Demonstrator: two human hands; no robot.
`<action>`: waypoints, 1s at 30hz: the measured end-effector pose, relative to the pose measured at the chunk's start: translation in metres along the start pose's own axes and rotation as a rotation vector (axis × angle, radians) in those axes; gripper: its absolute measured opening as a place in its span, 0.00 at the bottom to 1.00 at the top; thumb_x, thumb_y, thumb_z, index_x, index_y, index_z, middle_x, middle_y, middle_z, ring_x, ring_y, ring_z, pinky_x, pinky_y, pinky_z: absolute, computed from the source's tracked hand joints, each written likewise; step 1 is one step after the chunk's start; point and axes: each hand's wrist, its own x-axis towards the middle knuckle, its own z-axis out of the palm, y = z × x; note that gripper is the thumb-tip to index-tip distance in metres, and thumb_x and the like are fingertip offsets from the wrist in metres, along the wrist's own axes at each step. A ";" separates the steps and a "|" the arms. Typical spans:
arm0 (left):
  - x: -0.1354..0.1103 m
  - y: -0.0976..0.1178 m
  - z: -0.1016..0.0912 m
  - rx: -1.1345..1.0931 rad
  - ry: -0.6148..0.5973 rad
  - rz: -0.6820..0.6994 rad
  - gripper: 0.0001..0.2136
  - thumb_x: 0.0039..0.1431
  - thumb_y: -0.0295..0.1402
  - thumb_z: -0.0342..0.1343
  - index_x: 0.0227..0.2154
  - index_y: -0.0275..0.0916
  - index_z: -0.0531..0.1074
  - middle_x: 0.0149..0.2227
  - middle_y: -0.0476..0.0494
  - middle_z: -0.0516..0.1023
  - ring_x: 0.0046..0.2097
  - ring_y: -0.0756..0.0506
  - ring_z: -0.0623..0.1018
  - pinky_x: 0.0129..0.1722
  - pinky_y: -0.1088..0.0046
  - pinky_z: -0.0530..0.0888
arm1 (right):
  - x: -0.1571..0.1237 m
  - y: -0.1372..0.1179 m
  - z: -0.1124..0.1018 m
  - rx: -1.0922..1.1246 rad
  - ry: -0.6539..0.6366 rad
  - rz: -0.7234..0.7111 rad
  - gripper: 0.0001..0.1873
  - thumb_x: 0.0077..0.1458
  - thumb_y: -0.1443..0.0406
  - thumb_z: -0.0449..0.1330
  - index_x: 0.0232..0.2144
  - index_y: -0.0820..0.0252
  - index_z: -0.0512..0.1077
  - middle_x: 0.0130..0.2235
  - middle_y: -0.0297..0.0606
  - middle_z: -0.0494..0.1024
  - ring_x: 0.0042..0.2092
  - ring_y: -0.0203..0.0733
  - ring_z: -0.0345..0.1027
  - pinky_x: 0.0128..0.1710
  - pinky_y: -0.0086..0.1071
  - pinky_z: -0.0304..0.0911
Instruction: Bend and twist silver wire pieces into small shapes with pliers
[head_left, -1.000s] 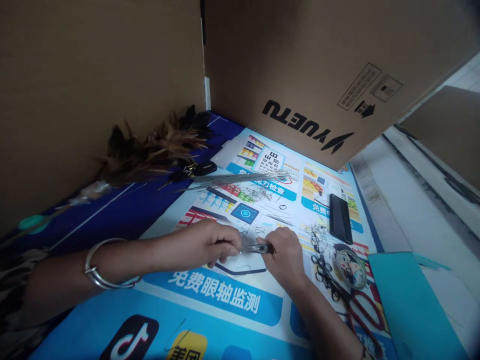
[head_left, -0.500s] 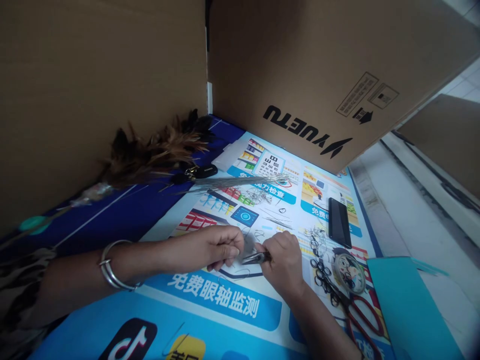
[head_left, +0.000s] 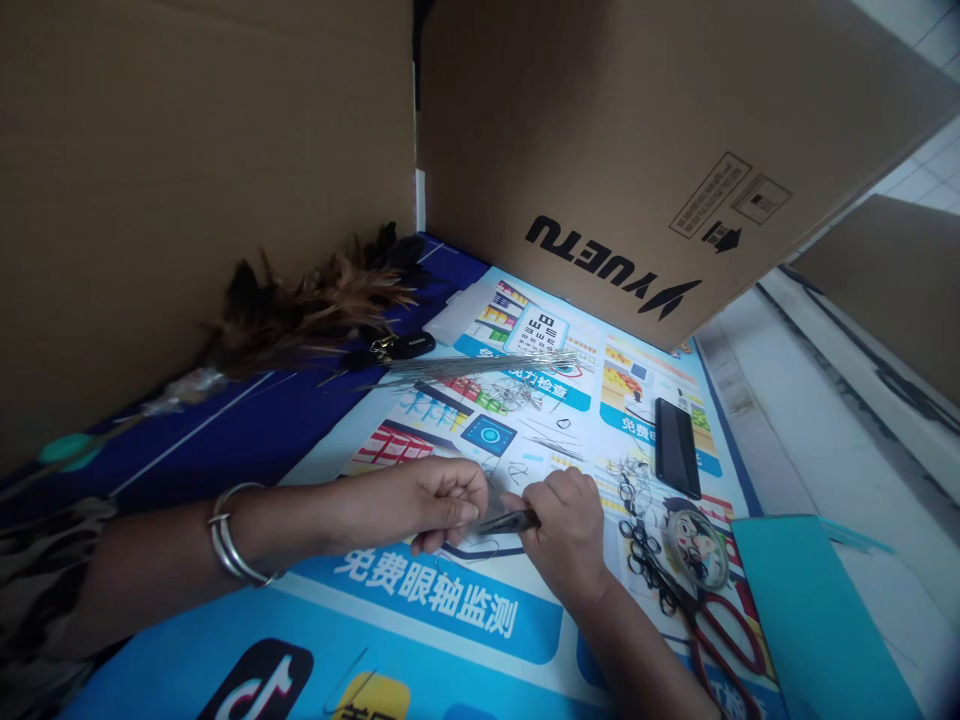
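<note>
My left hand (head_left: 448,503) is closed in a pinch, thumb against fingers, on what looks like a thin wire; a faint curved strand (head_left: 450,562) shows just below it. My right hand (head_left: 564,520) is wrapped round a small pair of pliers (head_left: 510,522), whose dark metal jaws point left to the left fingertips. Whether the jaws touch the wire is too fine to tell. Beyond the hands lie a bundle of straight thin wires (head_left: 480,366), a tangle of bent wire pieces (head_left: 517,393) and a few loose wires (head_left: 556,440) on the printed sheet (head_left: 420,625).
At right lie a black phone (head_left: 677,448), small black rings (head_left: 640,540), a round clear case (head_left: 696,548), red-handled scissors (head_left: 720,630) and a teal sheet (head_left: 817,610). Brown feathers (head_left: 315,305) and a black key fob (head_left: 411,345) lie at left. Cardboard walls (head_left: 600,130) stand behind.
The pliers have tilted slightly in my right hand, and their jaws look closer together. My left hand stays pinched in nearly the same place.
</note>
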 end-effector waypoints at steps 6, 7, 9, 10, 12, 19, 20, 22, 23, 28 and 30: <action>0.000 0.000 0.001 -0.053 -0.019 -0.015 0.09 0.57 0.38 0.52 0.33 0.38 0.64 0.24 0.53 0.69 0.22 0.54 0.65 0.22 0.80 0.61 | 0.001 0.001 0.000 0.011 0.005 0.008 0.19 0.58 0.58 0.52 0.19 0.60 0.65 0.24 0.36 0.64 0.32 0.39 0.54 0.33 0.35 0.46; 0.000 0.001 0.001 -0.055 -0.020 -0.016 0.09 0.57 0.38 0.52 0.33 0.38 0.64 0.24 0.53 0.69 0.22 0.54 0.65 0.22 0.80 0.61 | 0.002 0.001 0.000 0.008 0.006 0.004 0.19 0.58 0.58 0.52 0.18 0.60 0.65 0.24 0.35 0.64 0.31 0.39 0.54 0.33 0.35 0.46; 0.000 0.002 0.002 -0.057 -0.022 -0.020 0.09 0.57 0.38 0.52 0.33 0.38 0.64 0.23 0.53 0.69 0.21 0.54 0.65 0.21 0.80 0.61 | 0.001 0.001 0.000 -0.002 0.010 -0.008 0.19 0.58 0.58 0.53 0.18 0.60 0.64 0.23 0.35 0.63 0.31 0.39 0.53 0.33 0.34 0.46; 0.000 0.002 0.002 -0.055 -0.019 -0.021 0.09 0.57 0.38 0.53 0.33 0.38 0.63 0.23 0.53 0.69 0.21 0.54 0.65 0.21 0.80 0.61 | 0.001 0.001 0.001 -0.007 0.012 -0.015 0.19 0.58 0.59 0.53 0.18 0.60 0.64 0.23 0.35 0.63 0.31 0.38 0.53 0.33 0.34 0.45; 0.000 0.003 0.002 -0.048 -0.017 -0.024 0.09 0.57 0.38 0.53 0.32 0.37 0.63 0.23 0.53 0.69 0.21 0.54 0.65 0.21 0.80 0.61 | 0.000 0.001 0.001 -0.014 0.018 -0.026 0.19 0.57 0.59 0.54 0.18 0.60 0.64 0.23 0.34 0.62 0.31 0.38 0.53 0.32 0.34 0.45; 0.000 -0.001 0.003 -0.058 -0.026 -0.015 0.09 0.57 0.38 0.53 0.33 0.37 0.64 0.24 0.53 0.70 0.22 0.54 0.67 0.21 0.80 0.62 | -0.001 0.001 0.002 -0.008 0.026 -0.047 0.17 0.56 0.61 0.56 0.17 0.60 0.63 0.22 0.34 0.62 0.29 0.37 0.52 0.31 0.33 0.44; 0.001 -0.002 0.004 -0.070 -0.019 -0.005 0.09 0.57 0.38 0.53 0.32 0.37 0.64 0.24 0.53 0.70 0.22 0.54 0.68 0.22 0.80 0.63 | -0.001 0.001 0.002 -0.007 0.027 -0.047 0.17 0.56 0.61 0.56 0.17 0.60 0.63 0.22 0.34 0.62 0.29 0.37 0.52 0.31 0.33 0.44; 0.002 -0.005 0.005 -0.101 0.008 0.018 0.08 0.57 0.37 0.53 0.32 0.37 0.64 0.24 0.52 0.72 0.23 0.53 0.70 0.22 0.80 0.64 | -0.001 0.001 0.001 -0.011 0.026 -0.048 0.17 0.55 0.61 0.56 0.17 0.60 0.63 0.22 0.34 0.61 0.29 0.37 0.52 0.31 0.33 0.44; 0.003 -0.006 0.006 -0.120 0.028 0.027 0.08 0.57 0.36 0.54 0.31 0.37 0.63 0.24 0.52 0.72 0.23 0.53 0.72 0.21 0.80 0.64 | -0.001 0.002 0.001 -0.017 0.027 -0.050 0.16 0.55 0.62 0.56 0.17 0.59 0.63 0.22 0.34 0.61 0.29 0.38 0.52 0.31 0.34 0.44; 0.003 -0.007 0.010 -0.197 0.142 0.037 0.09 0.55 0.35 0.56 0.30 0.37 0.62 0.25 0.51 0.74 0.26 0.50 0.76 0.20 0.81 0.66 | 0.000 0.002 -0.001 -0.084 0.038 -0.085 0.15 0.55 0.63 0.55 0.18 0.59 0.63 0.22 0.34 0.61 0.29 0.38 0.51 0.31 0.34 0.43; 0.002 -0.006 0.012 -0.186 0.167 0.044 0.09 0.54 0.35 0.56 0.30 0.37 0.62 0.25 0.52 0.74 0.25 0.51 0.76 0.20 0.81 0.67 | 0.000 0.001 -0.003 -0.110 0.039 -0.100 0.15 0.55 0.63 0.55 0.18 0.58 0.63 0.22 0.34 0.61 0.29 0.39 0.51 0.30 0.35 0.43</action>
